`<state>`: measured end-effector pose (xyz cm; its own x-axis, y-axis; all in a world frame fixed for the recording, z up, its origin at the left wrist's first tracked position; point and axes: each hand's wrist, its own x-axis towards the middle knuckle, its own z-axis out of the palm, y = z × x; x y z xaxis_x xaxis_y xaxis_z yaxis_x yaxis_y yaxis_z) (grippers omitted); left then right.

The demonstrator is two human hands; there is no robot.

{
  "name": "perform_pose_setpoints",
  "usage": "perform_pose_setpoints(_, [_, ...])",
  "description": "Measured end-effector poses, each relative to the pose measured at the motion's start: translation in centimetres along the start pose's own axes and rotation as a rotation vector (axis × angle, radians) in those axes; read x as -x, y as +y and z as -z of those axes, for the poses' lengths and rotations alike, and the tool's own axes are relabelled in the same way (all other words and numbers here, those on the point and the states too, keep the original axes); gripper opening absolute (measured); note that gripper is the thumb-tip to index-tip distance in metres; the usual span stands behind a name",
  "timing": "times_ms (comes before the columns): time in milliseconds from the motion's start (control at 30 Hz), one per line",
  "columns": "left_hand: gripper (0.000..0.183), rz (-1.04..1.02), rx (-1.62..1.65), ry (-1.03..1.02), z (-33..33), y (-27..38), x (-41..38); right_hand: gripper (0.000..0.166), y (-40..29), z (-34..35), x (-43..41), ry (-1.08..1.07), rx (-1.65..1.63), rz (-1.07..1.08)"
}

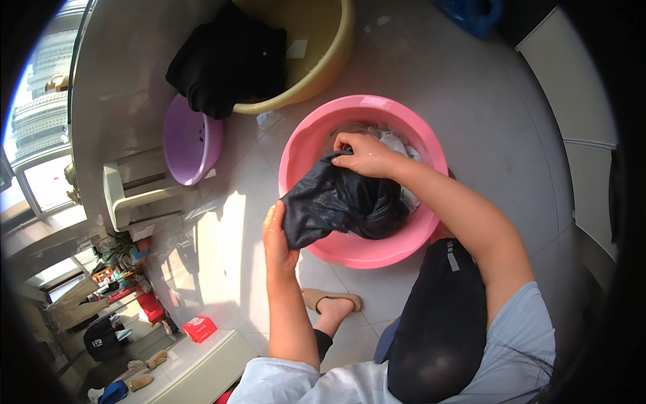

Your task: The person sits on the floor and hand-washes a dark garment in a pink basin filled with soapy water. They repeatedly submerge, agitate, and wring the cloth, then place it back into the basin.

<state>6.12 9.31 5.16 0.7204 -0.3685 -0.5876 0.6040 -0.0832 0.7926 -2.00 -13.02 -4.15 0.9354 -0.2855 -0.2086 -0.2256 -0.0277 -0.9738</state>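
Note:
A wet dark cloth garment [328,202] is stretched between my two hands above a pink plastic basin [371,257] on the floor. My left hand [280,237] grips its edge at the basin's left rim, with the thumb on top. Near the middle of the basin, my right hand [361,154] pinches the upper edge between thumb and fingers. The garment's bunched part rests in the basin. Beneath and behind it lies light-coloured cloth [396,144], partly hidden by the garment and my right forearm.
A large yellow basin [328,65] stands beyond, with black clothing [232,60] over its rim. Beside it are a purple basin [186,141] and a pale plastic stool [118,197]. A red box [200,329] sits at lower left, and a blue object [472,15] at the top right.

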Motion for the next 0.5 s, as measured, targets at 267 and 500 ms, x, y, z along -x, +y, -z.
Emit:
perform_pose_setpoints(267, [0.062,-0.436,-1.39,0.088,0.3,-14.5,-10.1,0.038,7.8,-4.5,-1.1,0.018,0.645,-0.041])
perform_pose_setpoints(500, [0.065,-0.173,-1.82,-0.103,0.8,-18.8,-13.5,0.039,15.8,-4.7,-1.8,-0.154,0.66,0.068])
